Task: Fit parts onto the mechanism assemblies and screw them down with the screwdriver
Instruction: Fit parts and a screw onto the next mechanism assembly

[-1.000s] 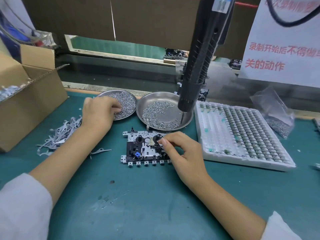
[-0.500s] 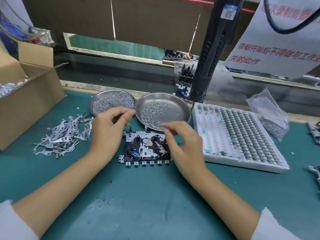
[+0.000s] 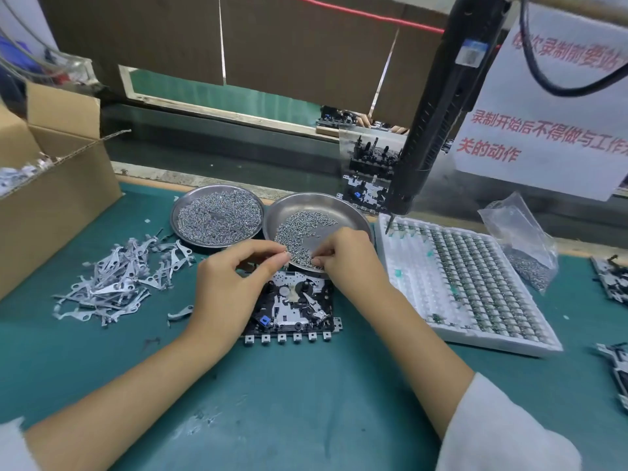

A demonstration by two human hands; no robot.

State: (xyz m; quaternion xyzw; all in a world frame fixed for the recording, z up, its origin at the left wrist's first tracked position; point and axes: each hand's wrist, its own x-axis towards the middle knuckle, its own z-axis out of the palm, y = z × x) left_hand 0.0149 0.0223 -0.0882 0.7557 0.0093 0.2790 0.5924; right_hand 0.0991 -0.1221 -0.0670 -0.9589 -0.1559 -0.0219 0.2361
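The black and silver mechanism assembly [image 3: 295, 311] lies flat on the green mat in front of me. My left hand [image 3: 234, 283] hovers over its left half, thumb and forefinger pinched together on a small screw taken from the dishes. My right hand [image 3: 350, 260] reaches over the assembly's far edge. Its curled fingertips pinch at the screws in the near part of the right steel dish [image 3: 343, 212]. The black electric screwdriver [image 3: 438, 107] hangs from above at the right, its tip over the white tray, with neither hand on it.
A second steel dish [image 3: 177, 209], full of screws, sits left of the first. Loose metal levers [image 3: 115, 283] are piled at the left beside a cardboard box [image 3: 51, 205]. A white tray [image 3: 492, 345] of small parts, a plastic bag [image 3: 523, 246] and more assemblies [image 3: 611, 280] lie to the right.
My left hand came out of the left dish and moved right over the assembly, fingers pinched. My right hand left the assembly and reached into the right dish.
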